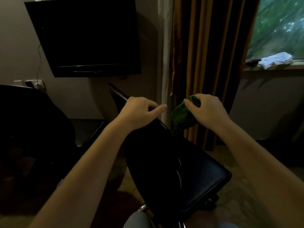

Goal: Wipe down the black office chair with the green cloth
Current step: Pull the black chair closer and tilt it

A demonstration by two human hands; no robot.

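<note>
Left hand grips glossy black chair backrest edge; right hand clutches bunched fuzzy green cloth.

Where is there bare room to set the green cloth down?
The black chair's seat is bare beside its backrest. The window sill holds a white rag. The left hand and right hand, holding the green cloth, crowd the backrest's top.
</note>
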